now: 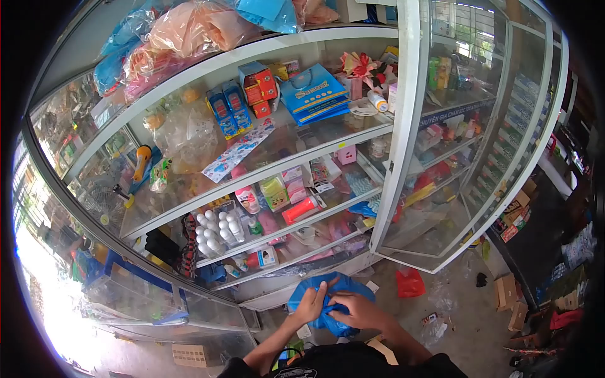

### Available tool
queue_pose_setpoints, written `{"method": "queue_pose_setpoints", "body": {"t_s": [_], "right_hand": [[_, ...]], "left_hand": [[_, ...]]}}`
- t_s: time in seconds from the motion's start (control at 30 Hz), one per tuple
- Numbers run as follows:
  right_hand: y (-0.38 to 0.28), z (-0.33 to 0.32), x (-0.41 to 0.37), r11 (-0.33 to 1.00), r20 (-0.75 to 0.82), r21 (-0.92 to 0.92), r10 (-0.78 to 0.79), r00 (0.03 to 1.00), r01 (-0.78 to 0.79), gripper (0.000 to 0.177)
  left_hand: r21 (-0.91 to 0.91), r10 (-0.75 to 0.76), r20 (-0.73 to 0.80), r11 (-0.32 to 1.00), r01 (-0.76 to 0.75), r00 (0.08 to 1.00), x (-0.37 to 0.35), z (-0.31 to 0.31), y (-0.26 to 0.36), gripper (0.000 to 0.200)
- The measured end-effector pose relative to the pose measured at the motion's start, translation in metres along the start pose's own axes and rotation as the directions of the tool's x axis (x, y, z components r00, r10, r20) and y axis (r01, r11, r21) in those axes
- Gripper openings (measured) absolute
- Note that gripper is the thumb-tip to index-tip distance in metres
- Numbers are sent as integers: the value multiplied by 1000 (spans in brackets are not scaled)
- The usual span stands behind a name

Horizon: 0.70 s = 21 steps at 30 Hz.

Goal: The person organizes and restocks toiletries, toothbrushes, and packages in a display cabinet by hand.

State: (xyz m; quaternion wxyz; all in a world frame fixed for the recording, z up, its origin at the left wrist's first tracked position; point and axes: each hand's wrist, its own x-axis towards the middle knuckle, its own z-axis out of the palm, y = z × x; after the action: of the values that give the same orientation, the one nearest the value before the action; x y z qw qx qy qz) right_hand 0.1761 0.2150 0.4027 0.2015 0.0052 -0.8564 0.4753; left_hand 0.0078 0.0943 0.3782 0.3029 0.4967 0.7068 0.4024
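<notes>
Left hand (pixel 310 305) and right hand (pixel 356 311) clamp the blue bag (pixel 338 326) near the cabinet's (pixel 268 291) bottom edge. Likely light, soft, slippery; best gripped where bunched.

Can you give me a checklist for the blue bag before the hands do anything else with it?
1. Left hand has hold of the blue bag: ok, it grips the gathered plastic.
2. Right hand has hold too: ok, it is on the same bag, close beside the left.
3. Bag tied shut: cannot tell, the fingers cover the gathered part.
4. What is inside: cannot tell, the blue plastic hides it.
5. Floor free of clutter: not ok, a red plastic bag and a cardboard box lie there.
</notes>
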Motion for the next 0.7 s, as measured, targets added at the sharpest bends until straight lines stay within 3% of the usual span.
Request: {"method": "queue_pose_setpoints", "body": {"t_s": [0.03,0.07,0.1,0.13,0.17,0.33,0.43,0.57,0.63,0.7], "right_hand": [[-2,-6,2,998,2,49,50,999,-50,21],[-6,-13,6,990,5,99,97,995,-97,21],[-11,-17,9,979,10,149,143,990,-143,21],[-15,-18,9,957,-102,104,281,954,-270,21],[-22,-22,8,967,-122,71,253,960,-246,20],[-24,-15,-2,976,-253,-38,197,947,-213,29],[-18,10,-2,909,-456,-193,250,854,-369,35],[-13,37,4,954,-678,-27,201,707,-298,36],[-15,50,11,978,-736,84,190,650,-191,38],[-3,58,7,959,-589,17,237,773,-281,39]], "left_hand": [[87,7,20,996,-9,1000,4,-8,19,52],[4,272,-38,962,-272,962,11,-6,14,48],[74,255,46,963,-258,966,14,-13,26,48],[143,231,128,958,-248,965,14,-25,48,49],[209,199,205,948,-242,958,15,-34,63,49],[333,345,305,834,-439,888,19,-33,69,57],[339,385,328,804,-488,863,16,-31,65,64],[459,454,336,686,-564,825,2,-38,66,74],[405,532,268,694,-595,803,-6,-37,52,74],[383,540,221,718,-582,812,-14,-39,44,76]]}}
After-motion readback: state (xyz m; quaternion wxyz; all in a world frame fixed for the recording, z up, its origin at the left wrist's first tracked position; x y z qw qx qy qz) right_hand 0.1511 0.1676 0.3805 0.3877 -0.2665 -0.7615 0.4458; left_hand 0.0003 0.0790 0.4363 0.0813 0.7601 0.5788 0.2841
